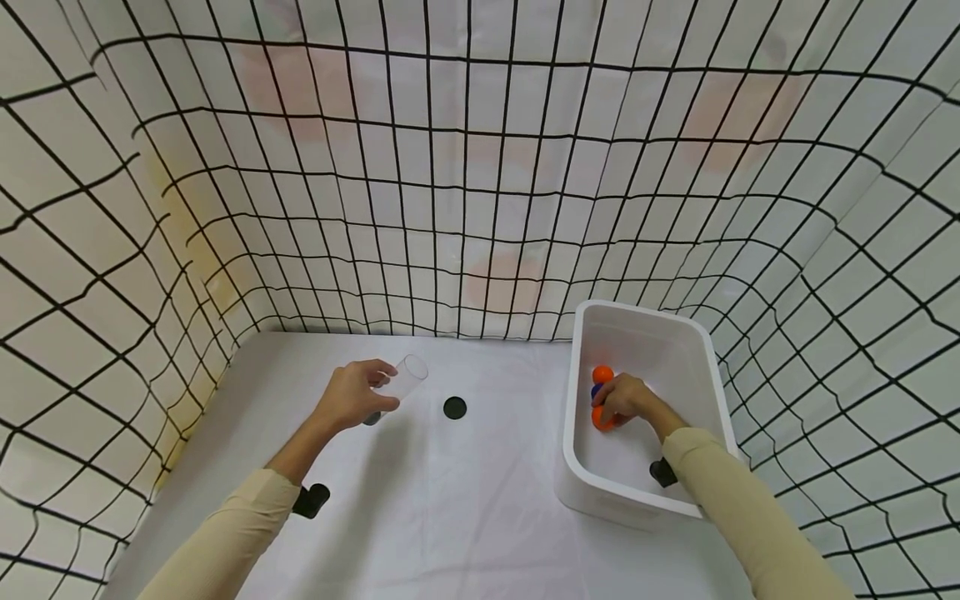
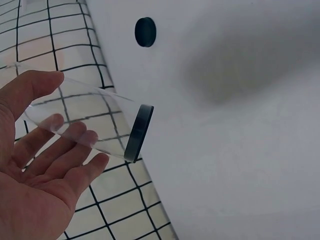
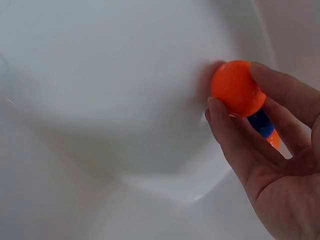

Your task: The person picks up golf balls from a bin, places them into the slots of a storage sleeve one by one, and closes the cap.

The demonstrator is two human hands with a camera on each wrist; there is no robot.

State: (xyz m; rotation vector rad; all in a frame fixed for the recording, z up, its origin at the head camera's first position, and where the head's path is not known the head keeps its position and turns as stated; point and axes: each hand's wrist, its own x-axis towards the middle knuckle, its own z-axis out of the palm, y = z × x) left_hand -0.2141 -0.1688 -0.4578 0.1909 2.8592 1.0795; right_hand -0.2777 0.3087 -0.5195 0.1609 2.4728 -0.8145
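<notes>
Both arms reach forward over a white table (image 1: 450,500) walled by gridded sheeting. The left hand (image 1: 352,397) is raised above the tabletop, its thumb and curled fingers (image 2: 75,137) holding a clear tube (image 1: 401,382) that lies tilted, dark base cap (image 2: 138,133) toward the table; a black disc (image 1: 454,407) lies just beside it. The right hand (image 1: 622,400) dips into a white bin (image 1: 585,479) at the right, pinching an orange ball (image 3: 236,88) between thumb and fingers, with a blue ball (image 3: 261,124) and another orange one cupped behind.
</notes>
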